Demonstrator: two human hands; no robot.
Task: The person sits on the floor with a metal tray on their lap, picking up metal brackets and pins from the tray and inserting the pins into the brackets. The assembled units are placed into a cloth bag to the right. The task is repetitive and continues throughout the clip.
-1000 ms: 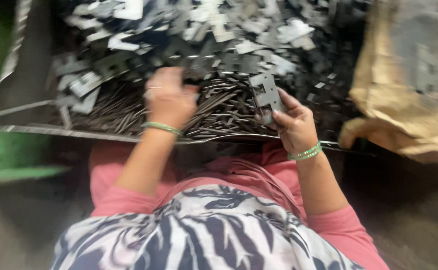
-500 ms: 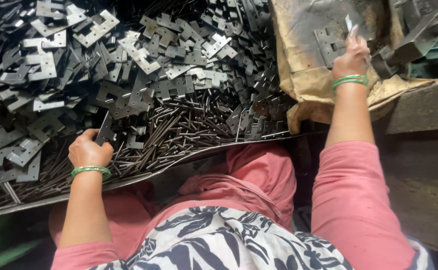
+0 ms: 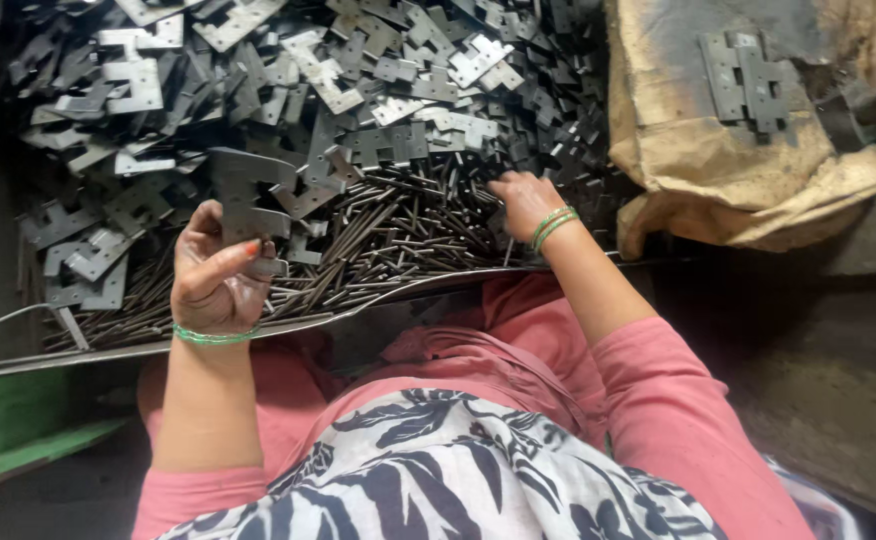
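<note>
Left hand (image 3: 220, 268): fingers curled and clamped on one grey hinge leaf (image 3: 246, 205), thumb pressing it from the near side, leaf held upright above the near left edge of the tray (image 3: 78, 352). Right hand (image 3: 525, 203): fingers bent down together into the steel pins (image 3: 398, 240) near the tray's near right edge; fingertips sink among the pins, so cannot tell whether a pin is pinched. Green bangles (image 3: 553, 226) on that wrist. Judgement on doing the step well: keep the leaf's knuckle edge turned toward the right hand and steady, pick a single straight pin rather than a cluster, grip it near one end so it can be lined up with the knuckles. Pile of loose hinge leaves (image 3: 358, 90) fills the far side of the tray, touching the pins. Brown sack (image 3: 758, 190) sits beyond the tray's right edge with two joined hinges (image 3: 746, 82) on top. Hidden or unclear: tray's far and left edges cut off; lower part of the held leaf covered by the palm; dark area at the right too dim to read; green surface (image 3: 18, 430) at the lower left only partly in view
</note>
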